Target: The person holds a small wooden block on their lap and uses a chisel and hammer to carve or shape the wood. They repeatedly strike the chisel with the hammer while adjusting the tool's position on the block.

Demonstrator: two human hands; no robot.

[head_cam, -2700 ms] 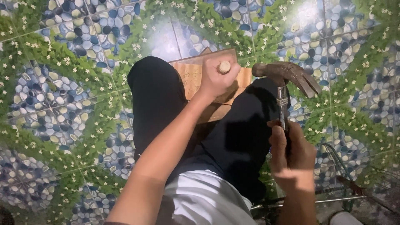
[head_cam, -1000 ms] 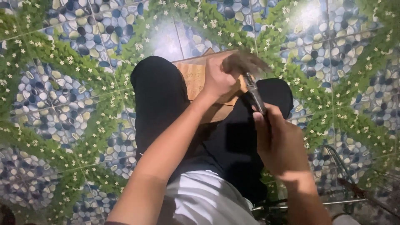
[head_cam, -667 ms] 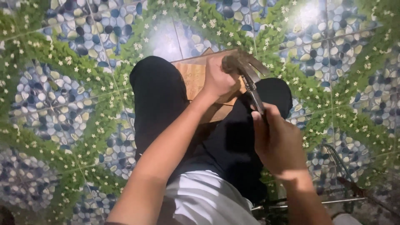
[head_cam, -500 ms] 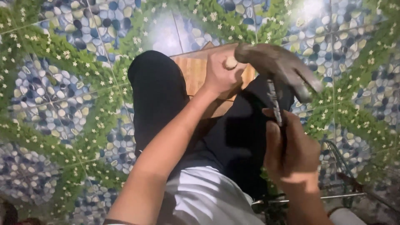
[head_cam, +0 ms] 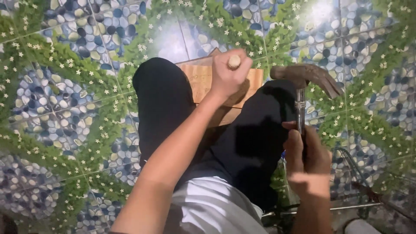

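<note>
Left hand (head_cam: 229,78) hides peg (head_cam: 234,62); hammer (head_cam: 305,78) grip covered.

Left hand (head_cam: 229,78) clenched in a fist at arm's length; right hand (head_cam: 307,155) gripped closed, held nearer the body.

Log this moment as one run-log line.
left hand: grips wooden peg upright on board | right hand: holds hammer raised, right of peg | board: across knees | floor: patterned tile

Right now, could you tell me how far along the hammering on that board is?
Set up: the wooden board rests across the knees. In hand: the left hand grips a wooden-handled tool upright on it; the right hand holds the hammer raised. No finished result shows.
</note>
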